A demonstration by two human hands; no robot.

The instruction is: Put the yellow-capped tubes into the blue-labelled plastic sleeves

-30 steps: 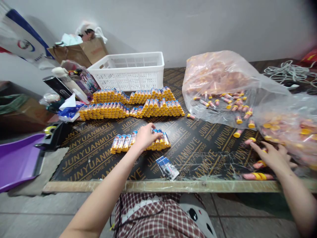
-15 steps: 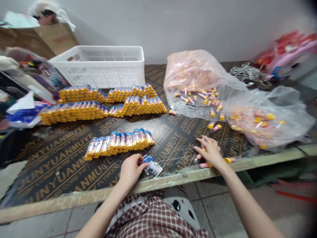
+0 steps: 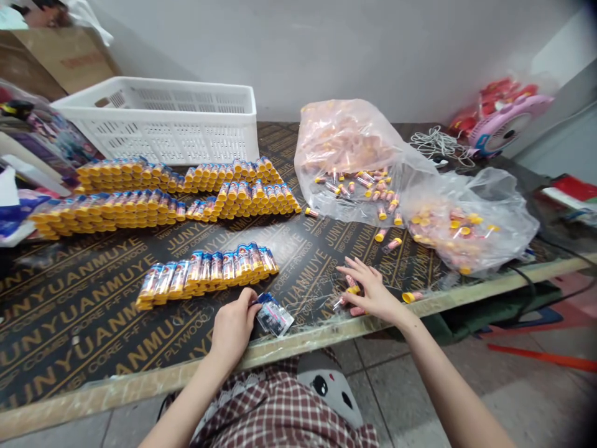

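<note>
My left hand (image 3: 234, 325) pinches the corner of some small clear-and-blue packets (image 3: 275, 315) at the table's front edge. Fingers apart, my right hand (image 3: 373, 291) hovers over or rests on a few small tubes with pink contents and yellow caps (image 3: 352, 289); its palm partly hides them. One more such tube (image 3: 412, 297) lies just right of my right wrist. Behind my left hand, a row of blue-labelled tubes with yellow ends (image 3: 205, 271) lies side by side on the dark printed board (image 3: 308, 249).
Larger stacks of labelled tubes (image 3: 107, 211) lie before a white basket (image 3: 163, 134). An open plastic bag (image 3: 349, 134) and a second bag (image 3: 471, 224) hold pink-and-yellow tubes. A white cable (image 3: 436, 144) and pink fan (image 3: 506, 127) stand back right.
The view has shifted, so the table's contents appear further left. My right hand's fingers have spread over the loose tubes. My left hand still holds the packets, which now lie flatter.
</note>
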